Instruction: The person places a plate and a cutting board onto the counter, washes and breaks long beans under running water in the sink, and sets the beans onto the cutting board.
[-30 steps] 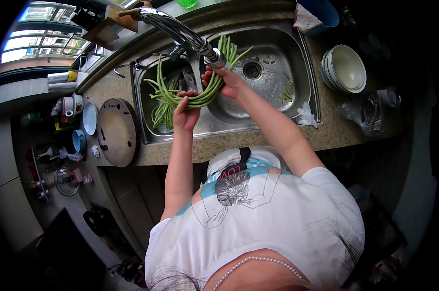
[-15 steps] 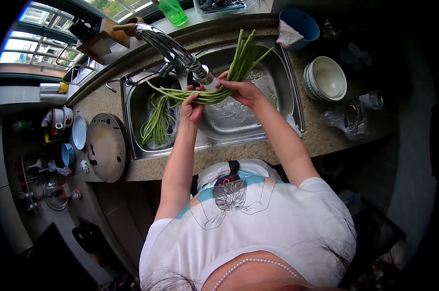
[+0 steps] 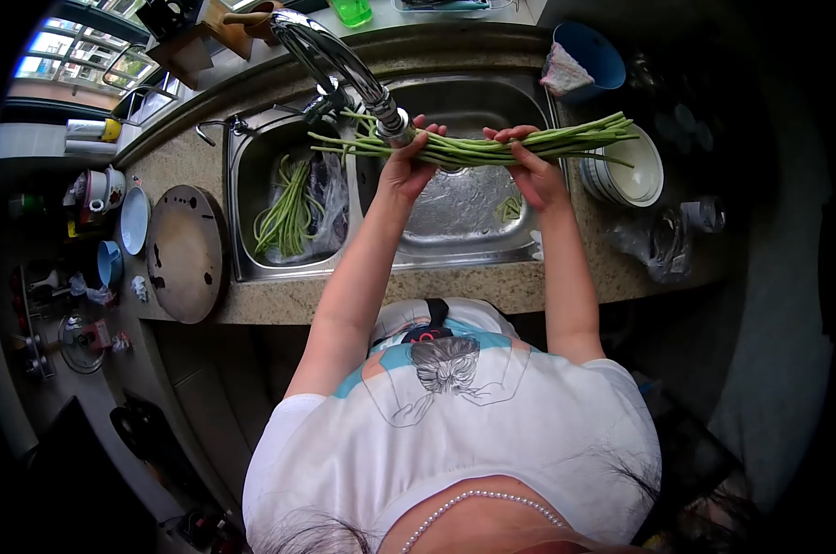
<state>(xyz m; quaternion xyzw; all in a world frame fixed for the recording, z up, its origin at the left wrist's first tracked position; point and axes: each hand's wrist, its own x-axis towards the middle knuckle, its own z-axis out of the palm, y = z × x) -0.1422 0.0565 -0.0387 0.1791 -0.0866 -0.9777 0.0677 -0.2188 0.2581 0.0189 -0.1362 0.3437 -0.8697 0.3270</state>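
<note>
Your left hand (image 3: 405,172) and right hand (image 3: 538,177): fingers (image 3: 520,132) wrapped round green beans (image 3: 473,151); centre bunch over sink (image 3: 455,226).

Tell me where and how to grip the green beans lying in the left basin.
Probably around the middle of those green beans, from above: they lie roughly lengthwise in a loose bundle, uncovered on top, with clear plastic along their right side.
</note>
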